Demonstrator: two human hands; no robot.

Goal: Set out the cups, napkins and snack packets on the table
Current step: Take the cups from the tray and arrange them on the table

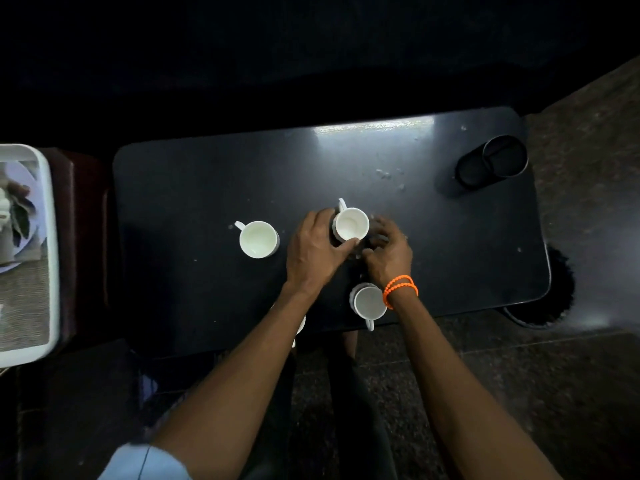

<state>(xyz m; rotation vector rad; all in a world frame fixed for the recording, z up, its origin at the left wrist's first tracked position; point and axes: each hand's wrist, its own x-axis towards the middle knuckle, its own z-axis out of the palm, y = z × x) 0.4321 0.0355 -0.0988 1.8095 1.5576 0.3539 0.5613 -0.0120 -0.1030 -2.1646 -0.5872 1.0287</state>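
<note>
Three white cups stand on the black table. One cup sits left of centre with its handle to the far left. A second cup is at the centre, and my left hand grips its left side with the thumb on the near rim. My right hand, with orange bands on the wrist, is curled just right of that cup; blur hides whether it touches it. A third cup stands at the near edge beside my right wrist. Something white peeks from under my left forearm.
A black round two-part holder stands at the table's far right corner. A white tray holding a plate and other items rests on a dark red stool to the left. A dark round object lies on the floor by the table's right end.
</note>
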